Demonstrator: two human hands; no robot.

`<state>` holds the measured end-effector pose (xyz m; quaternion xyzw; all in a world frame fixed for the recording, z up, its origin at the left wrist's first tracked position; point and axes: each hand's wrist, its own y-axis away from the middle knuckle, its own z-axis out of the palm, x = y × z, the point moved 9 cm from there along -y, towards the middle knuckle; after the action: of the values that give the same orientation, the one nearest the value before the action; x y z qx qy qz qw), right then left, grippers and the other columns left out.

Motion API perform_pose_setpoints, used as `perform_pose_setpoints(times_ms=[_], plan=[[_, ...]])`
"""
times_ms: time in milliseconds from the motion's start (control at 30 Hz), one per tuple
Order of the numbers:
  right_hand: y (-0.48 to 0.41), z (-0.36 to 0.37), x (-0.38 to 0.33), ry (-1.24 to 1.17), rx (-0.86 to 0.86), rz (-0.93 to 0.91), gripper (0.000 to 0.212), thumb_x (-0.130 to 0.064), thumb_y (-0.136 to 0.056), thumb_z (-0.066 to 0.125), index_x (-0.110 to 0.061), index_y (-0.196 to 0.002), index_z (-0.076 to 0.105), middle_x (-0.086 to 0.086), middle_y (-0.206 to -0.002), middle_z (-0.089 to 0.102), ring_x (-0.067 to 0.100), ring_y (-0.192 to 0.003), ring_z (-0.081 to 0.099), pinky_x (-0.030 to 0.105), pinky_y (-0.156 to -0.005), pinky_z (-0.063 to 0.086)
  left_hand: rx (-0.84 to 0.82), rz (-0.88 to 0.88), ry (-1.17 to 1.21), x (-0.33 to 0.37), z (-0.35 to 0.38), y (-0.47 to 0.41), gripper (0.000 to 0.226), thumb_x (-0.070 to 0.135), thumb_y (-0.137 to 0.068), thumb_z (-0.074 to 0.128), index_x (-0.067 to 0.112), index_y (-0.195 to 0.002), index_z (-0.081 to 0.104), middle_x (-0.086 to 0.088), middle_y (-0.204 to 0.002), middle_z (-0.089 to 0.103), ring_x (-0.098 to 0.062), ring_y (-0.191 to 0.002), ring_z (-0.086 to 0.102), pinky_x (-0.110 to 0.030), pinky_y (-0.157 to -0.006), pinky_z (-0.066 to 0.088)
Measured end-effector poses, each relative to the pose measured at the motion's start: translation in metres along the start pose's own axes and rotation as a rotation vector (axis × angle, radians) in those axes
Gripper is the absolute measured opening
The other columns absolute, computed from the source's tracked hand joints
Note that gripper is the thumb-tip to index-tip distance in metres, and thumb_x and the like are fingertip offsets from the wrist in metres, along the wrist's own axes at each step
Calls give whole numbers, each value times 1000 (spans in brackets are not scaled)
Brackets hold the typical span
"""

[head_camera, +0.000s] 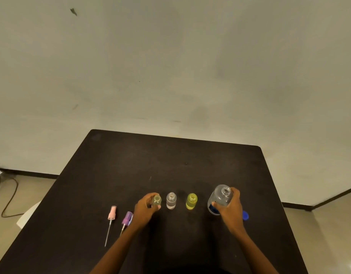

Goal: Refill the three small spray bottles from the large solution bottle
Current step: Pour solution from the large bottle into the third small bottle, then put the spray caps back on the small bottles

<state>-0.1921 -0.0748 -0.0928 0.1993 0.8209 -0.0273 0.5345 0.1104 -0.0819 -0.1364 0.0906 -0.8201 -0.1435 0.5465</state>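
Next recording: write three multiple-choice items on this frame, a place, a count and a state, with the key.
1. Where does the pink spray head lie? A. left of every bottle B. between two bottles C. at the right edge
2. How many small bottles are in view? A. two B. three C. five
3. The neck of the large bottle is A. capped B. open C. fitted with a sprayer
Key: 1 A, it lies left of the purple spray head and left hand. 2 B, that hand grips the greenish bottle; the clear bottle and yellow bottle stand free. 3 B, its bare mouth shows; the right hand grips it.
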Motion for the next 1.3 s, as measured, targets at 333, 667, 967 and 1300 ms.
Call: perform_pose_setpoints(times_ms=[333, 667, 967, 1300], plan=[[2, 0, 5, 68, 18, -43, 71, -3, -66, 78, -18, -122, 37, -3, -114, 47, 19, -112, 48, 34, -96, 41, 14, -111, -17, -23, -2, -10, 39, 3, -86, 59, -1, -125, 51, -19, -126, 57, -29, -120, 51, -37, -107, 34], [23, -26, -41, 296, 310, -210, 90, -24, -69, 79, -11, -142, 27, 14, -145, 33, 32, -134, 30, 52, -110, 18, 456, -11, -438, -5, -57, 28, 51, 12, -82, 66, 18, -131, 50, -3, -123, 61, -23, -109, 59, -38, -94, 42], [62, -10, -90, 436, 404, -512, 45, -12, -69, 67, -9, -112, 56, 19, -120, 54, 39, -109, 51, 58, -95, 33, 427, -101, -1025, -42, -63, 60, 30, 52, -72, 70, 25, -86, 69, -1, -89, 63, -17, -79, 53, -30, -69, 29], [63, 9, -81, 438, 219, -493, 47, 3, -63, 77, -13, -104, 63, 12, -118, 55, 33, -112, 51, 47, -100, 25, 400, -149, -935, -39, -53, 57, 47, 52, -83, 56, 30, -125, 54, 6, -109, 58, -13, -106, 50, -28, -85, 31]])
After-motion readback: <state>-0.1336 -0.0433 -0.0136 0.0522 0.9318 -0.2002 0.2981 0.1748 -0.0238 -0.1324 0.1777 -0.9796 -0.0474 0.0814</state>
